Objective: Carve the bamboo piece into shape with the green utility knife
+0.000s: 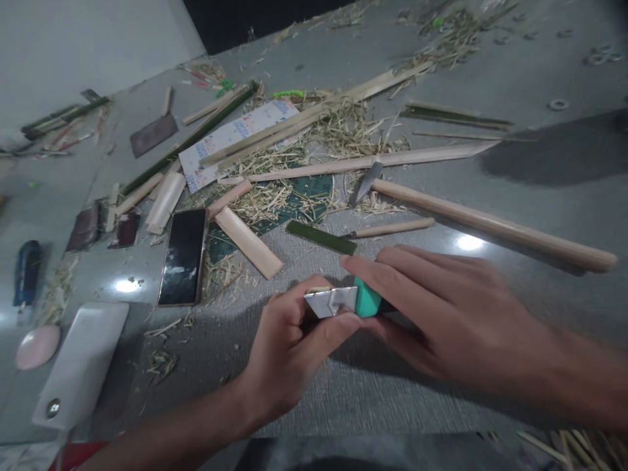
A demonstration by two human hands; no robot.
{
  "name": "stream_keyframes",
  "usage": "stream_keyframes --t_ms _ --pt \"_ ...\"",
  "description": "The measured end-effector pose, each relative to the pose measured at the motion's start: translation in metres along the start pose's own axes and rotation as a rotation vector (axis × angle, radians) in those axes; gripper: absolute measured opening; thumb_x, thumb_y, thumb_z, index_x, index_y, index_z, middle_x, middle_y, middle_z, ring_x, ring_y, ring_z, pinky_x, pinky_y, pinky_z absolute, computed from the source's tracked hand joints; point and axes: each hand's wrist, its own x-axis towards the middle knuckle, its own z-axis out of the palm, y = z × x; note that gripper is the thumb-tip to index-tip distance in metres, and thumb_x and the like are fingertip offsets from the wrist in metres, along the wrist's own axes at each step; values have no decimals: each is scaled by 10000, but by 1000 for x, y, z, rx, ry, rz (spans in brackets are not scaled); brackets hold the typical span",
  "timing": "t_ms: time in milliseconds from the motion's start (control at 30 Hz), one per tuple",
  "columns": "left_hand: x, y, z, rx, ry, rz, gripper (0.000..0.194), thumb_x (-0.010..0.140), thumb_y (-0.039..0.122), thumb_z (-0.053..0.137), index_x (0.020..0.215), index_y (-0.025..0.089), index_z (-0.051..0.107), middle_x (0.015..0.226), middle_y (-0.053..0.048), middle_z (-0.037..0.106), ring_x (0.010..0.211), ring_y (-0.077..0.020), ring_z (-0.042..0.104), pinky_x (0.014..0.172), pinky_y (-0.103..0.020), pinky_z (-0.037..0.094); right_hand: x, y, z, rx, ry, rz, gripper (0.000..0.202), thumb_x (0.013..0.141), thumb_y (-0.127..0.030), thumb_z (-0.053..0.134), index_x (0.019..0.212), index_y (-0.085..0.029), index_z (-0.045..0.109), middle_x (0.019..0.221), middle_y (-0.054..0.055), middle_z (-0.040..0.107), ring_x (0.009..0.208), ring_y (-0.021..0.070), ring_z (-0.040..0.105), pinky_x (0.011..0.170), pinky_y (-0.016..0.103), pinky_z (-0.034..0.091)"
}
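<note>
In the head view, a knife (338,301) is made up of a broad, shiny metal blade, a rounded teal collar and a dark, mostly covered handle. A small pale piece (320,288) is seen just behind the blade, its full shape hidden. The blade's slanted end is turned left, and scant room is left between its lower edge and the left thumb. The knife is held above the ribbed grey surface (383,392) by the right hand (441,307), whose fingers are wrapped around the handle behind the collar. The pale piece is clasped in the curled left hand (289,340).

Beyond the fingertips, 1 flat green strip (321,237) is laid near 1 slim wooden-handled tool (392,227). A hammer (490,219) with a smooth wooden handle is placed farther right. To the left, 1 pale slat (249,243) and 1 glossy black phone (182,258) are set among straw-like shavings (255,212).
</note>
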Motion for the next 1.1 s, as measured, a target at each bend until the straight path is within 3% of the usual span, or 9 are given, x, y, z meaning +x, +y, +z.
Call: stream_keyframes --t_ms 233,367,467,567,667,800,1100 --pt "-3 0 3 14 73 -66 406 903 305 782 646 199 486 600 60 369 558 -94 293 505 -248 253 -2 -2 -1 -32 -4 -14 314 1094 -367 548 1205 -98 667 881 56 690 739 214 622 591 362 424" --pt "-9 -7 7 -9 119 -109 401 966 282 703 612 199 533 548 57 364 519 -95 301 483 -257 243 -2 -3 -4 -85 20 58 316 1100 -315 521 1287 -93 645 964 85 751 747 207 666 600 355 448" --pt "-10 -13 7 -138 85 -162 414 1010 354 681 643 203 561 531 72 322 486 -87 253 465 -253 231 -2 -2 -8 -121 40 115 334 1088 -327 541 1325 -114 637 1104 117 782 830 219 721 634 351 478" --pt "-9 -14 7 -263 54 -191 366 954 357 771 702 204 553 569 80 354 506 -77 266 477 -236 245 -3 1 -9 -116 44 118 352 1082 -358 549 1333 -125 632 1156 121 780 846 220 727 620 349 480" --pt "-7 -10 6 -284 57 -183 361 873 342 858 738 199 556 623 67 426 561 -80 327 510 -222 292 -3 2 -5 -41 13 65 312 1094 -335 510 1279 -118 636 1062 112 767 810 219 701 621 347 484" --pt "-3 -4 6 -299 35 -142 404 862 344 858 714 201 510 640 62 414 584 -89 322 521 -224 325 -2 0 0 29 -28 24 259 1095 -304 489 1192 -124 647 911 75 713 739 207 634 588 336 449" --pt "-4 -3 6 -218 28 -107 372 939 324 779 721 206 501 610 71 384 553 -87 285 512 -251 277 0 1 1 35 -35 2 254 1087 -313 516 1159 -122 666 925 87 720 762 216 651 591 343 451"
